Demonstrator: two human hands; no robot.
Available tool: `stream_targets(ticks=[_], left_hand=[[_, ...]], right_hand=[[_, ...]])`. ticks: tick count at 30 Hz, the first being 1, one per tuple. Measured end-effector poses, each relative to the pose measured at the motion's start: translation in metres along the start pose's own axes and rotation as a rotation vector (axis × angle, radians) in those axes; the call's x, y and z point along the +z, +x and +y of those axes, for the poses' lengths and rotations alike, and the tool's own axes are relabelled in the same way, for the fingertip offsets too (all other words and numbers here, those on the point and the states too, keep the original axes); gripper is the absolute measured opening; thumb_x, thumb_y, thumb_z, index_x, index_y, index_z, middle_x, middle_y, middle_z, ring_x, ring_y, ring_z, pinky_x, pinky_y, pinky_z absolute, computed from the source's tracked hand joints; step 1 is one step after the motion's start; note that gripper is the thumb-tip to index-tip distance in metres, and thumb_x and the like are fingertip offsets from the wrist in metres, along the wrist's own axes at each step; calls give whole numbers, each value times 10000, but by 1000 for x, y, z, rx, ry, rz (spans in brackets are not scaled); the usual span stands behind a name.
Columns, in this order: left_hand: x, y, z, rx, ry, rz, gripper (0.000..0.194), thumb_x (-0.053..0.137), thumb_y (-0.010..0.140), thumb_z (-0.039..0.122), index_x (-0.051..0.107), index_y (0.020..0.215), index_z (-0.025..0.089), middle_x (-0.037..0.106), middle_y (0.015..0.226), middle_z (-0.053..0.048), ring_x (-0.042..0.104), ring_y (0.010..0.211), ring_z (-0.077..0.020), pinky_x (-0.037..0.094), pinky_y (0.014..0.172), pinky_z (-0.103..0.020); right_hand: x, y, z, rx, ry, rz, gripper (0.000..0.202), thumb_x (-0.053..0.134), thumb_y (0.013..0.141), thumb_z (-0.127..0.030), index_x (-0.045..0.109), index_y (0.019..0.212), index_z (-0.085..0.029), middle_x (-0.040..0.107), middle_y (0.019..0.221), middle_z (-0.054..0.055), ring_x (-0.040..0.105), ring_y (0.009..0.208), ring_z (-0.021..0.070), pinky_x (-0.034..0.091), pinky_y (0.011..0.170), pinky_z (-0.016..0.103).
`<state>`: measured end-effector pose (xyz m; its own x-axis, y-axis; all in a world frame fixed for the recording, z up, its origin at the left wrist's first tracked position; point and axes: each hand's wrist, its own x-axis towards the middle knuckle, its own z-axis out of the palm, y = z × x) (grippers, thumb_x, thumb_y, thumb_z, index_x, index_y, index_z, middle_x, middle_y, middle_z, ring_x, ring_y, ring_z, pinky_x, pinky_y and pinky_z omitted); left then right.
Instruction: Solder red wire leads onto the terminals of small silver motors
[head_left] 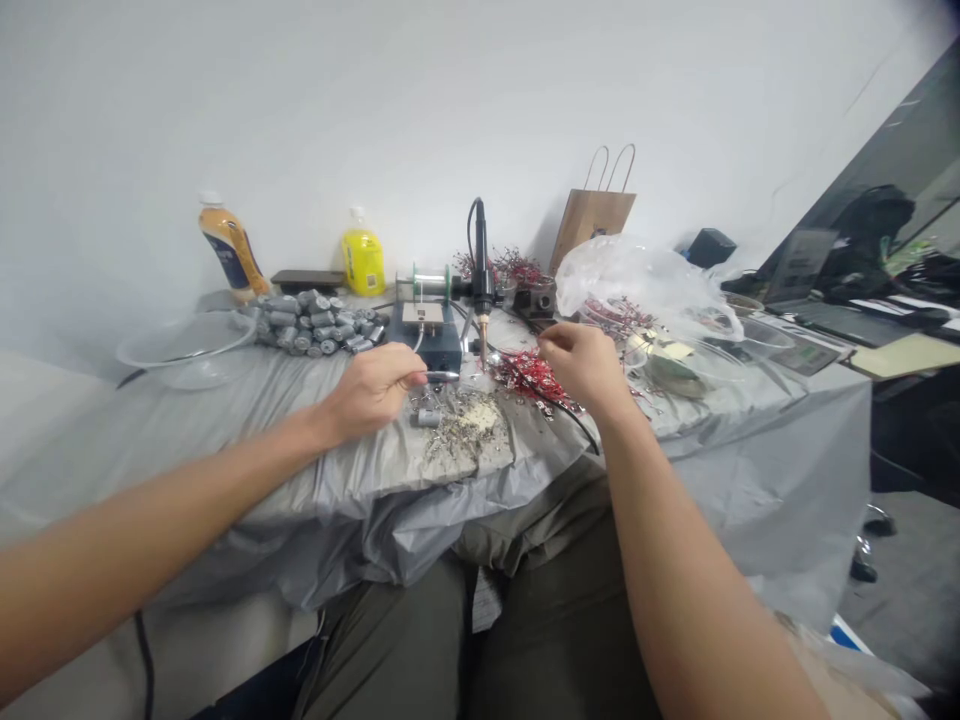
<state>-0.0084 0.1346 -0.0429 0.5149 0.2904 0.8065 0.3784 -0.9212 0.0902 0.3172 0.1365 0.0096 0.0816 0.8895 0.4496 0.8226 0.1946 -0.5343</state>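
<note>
Left hand [375, 388] curled, silvery piece [442, 376] at fingertips, can't tell from here if gripped; right hand [589, 368] pinched, contents hidden, nearer red wires [531, 378]; soldering iron [481, 268] upright between hands, tip down

The person sits with both bare forearms reaching inward, the left arm [172, 500] rising from about eight o'clock toward the middle and the right arm [697, 560] slanting up from about five o'clock. Over at eleven o'clock from the lap [525, 600], the left hand [371, 392] is curled into a loose fist, thumb and bent forefinger drawn together and turned inward. The right hand [586, 368], near one o'clock, hangs with its wrist bent, fingers folded and fingertips gathered close to the thumb, pointing toward the left hand.
</note>
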Motion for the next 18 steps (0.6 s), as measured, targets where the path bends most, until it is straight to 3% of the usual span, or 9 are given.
stream_targets(ticks=[18], left_hand=[[-1,4,3,42,8,33,209,716,1097,342,722,1140,138,738,1056,-58,733,905,-188,666,824,-356]], right_hand=[[1,1,2,-6,10,14,256,643,877,-177,880,974,-178,856,959,83,774,929,262,501,817,326]])
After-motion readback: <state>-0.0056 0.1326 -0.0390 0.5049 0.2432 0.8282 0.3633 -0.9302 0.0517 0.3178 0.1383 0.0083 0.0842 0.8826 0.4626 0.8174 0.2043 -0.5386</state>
